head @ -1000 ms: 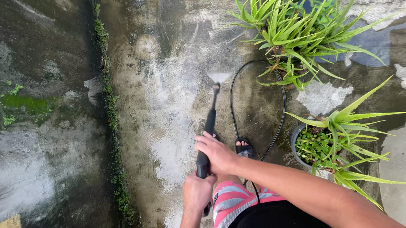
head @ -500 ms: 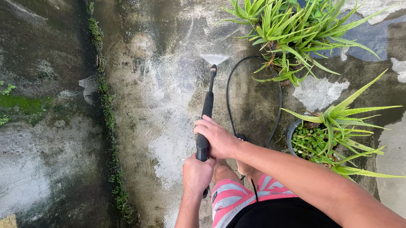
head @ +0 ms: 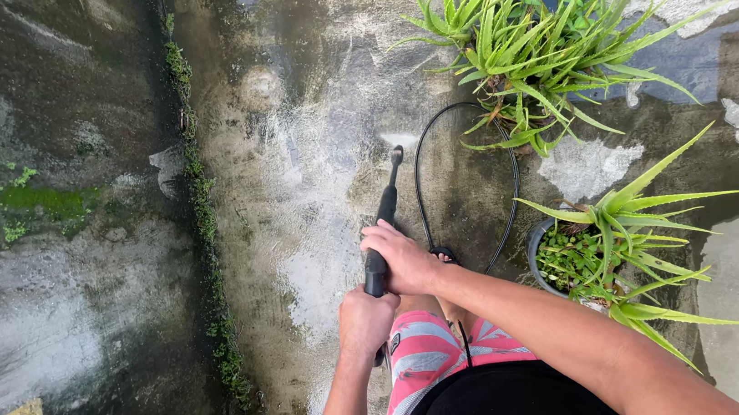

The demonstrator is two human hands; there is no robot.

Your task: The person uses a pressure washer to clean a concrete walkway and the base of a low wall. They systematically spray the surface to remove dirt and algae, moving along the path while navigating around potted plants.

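Grip: both hands are closed around the black, rigid plastic pressure-washer wand (head: 385, 224). The right hand (head: 404, 260) wraps the barrel from above, fingers curled fully round it. The left hand (head: 365, 322) is clenched on the handle end just behind, nearest the body. Neither hand shows any slack.

Location: the wand is held out in front of the person, at about waist level, angled forward and down over the wet, stained grey concrete floor (head: 307, 132). Its nozzle end points at a paler patch of that floor.

Handling, as judged: the wand appears stiff and fairly light, but the wet surroundings suggest a slippery shaft. A spread two-hand hold, one on the handle and one further up the barrel, looks the sound way to steady it. The thin black rubber hose (head: 461, 115) loops from below the hands toward the plants; it looks flexible and liable to drag or snag.

Surroundings: a spiky green plant cluster (head: 526, 45) stands ahead to the right, and a second spiky green plant in a round dark pot (head: 612, 251) sits just beside the right forearm. A mossy crack (head: 200, 207) runs along the floor to the left.

Not determinable: the trigger is hidden under the left hand. The hose's connection is masked by the arms and the striped pink shorts (head: 431, 357). Whether water is leaving the nozzle cannot be made out.
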